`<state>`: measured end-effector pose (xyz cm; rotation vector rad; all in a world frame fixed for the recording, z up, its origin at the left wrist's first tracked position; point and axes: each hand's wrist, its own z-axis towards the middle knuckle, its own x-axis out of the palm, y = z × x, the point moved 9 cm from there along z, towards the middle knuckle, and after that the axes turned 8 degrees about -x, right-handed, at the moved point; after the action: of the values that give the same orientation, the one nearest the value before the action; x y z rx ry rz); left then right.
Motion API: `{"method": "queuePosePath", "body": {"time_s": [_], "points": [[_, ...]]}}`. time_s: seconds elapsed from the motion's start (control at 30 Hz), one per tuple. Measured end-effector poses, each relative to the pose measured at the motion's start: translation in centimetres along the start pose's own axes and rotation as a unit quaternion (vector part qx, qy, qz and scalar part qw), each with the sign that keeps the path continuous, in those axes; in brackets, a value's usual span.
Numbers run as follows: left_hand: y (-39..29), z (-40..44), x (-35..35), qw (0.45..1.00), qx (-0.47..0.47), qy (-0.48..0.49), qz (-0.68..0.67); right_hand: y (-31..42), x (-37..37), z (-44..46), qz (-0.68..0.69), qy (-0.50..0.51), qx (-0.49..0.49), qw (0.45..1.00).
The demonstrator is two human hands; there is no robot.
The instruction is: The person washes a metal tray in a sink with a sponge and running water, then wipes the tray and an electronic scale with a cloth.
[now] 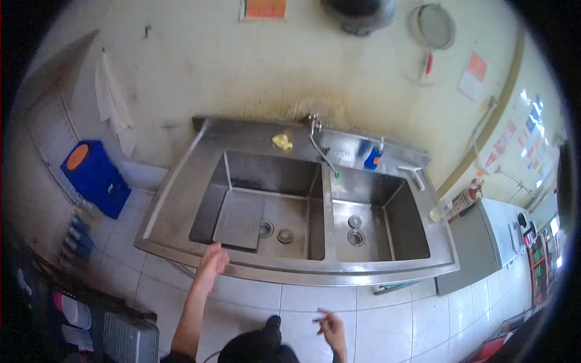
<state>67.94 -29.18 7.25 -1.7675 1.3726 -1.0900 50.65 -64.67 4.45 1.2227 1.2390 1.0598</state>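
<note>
My left hand (214, 261) is at the front rim of a steel double sink (290, 270), near the left basin. Its fingers are apart and hold nothing. Lower down, my right hand (330, 330) hangs over the tiled floor with its fingers spread and empty. A flat rectangular metal tray (239, 219) lies in the left basin, beside the drains. The faucet (315, 126) stands at the back between the basins, with a green-tipped spout. On the back ledge are a yellow cloth (282, 142) and a blue bottle (374, 155).
A blue bin (97, 176) stands at the left. A white cloth (111, 97) and a strainer (436, 27) hang on the wall. Right of the sink is a grey cabinet (472, 248). A grey crate (129, 339) is at the lower left.
</note>
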Motion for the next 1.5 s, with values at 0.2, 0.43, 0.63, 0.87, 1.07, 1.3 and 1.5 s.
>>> {"method": "queuePosePath", "body": {"time_s": [0.2, 0.43, 0.63, 0.87, 1.07, 1.3, 1.5], "points": [[3.1, 24.2, 4.0, 0.993, -0.107, -0.049, -0.016, 10.3, -6.3, 19.8, -0.022, -0.083, -0.073, 0.994], [21.5, 32.0, -1.0, 0.922, -0.329, -0.164, -0.123, 4.5, 3.5, 50.4, -0.198, 0.121, -0.118, 0.966], [25.2, 33.6, -5.1, 0.844, -0.255, -0.43, -0.193, 7.3, 12.1, 66.4, -0.431, 0.115, -0.32, 0.836], [22.2, 35.6, -7.4, 0.838, -0.049, -0.511, -0.185, 4.2, 17.6, 77.8, -0.57, -0.008, -0.297, 0.766], [18.5, 37.4, -6.3, 0.885, -0.001, -0.433, -0.17, 11.2, 13.2, 74.2, -0.557, -0.102, -0.329, 0.756], [12.4, 35.7, -3.9, 0.943, 0.022, -0.323, -0.075, 25.9, 3.2, 75.3, -0.664, -0.338, -0.211, 0.633], [12.0, 41.1, 0.9, 0.986, 0.03, -0.157, 0.045, 19.9, 2.3, 78.7, -0.631, -0.012, -0.27, 0.727]]}}
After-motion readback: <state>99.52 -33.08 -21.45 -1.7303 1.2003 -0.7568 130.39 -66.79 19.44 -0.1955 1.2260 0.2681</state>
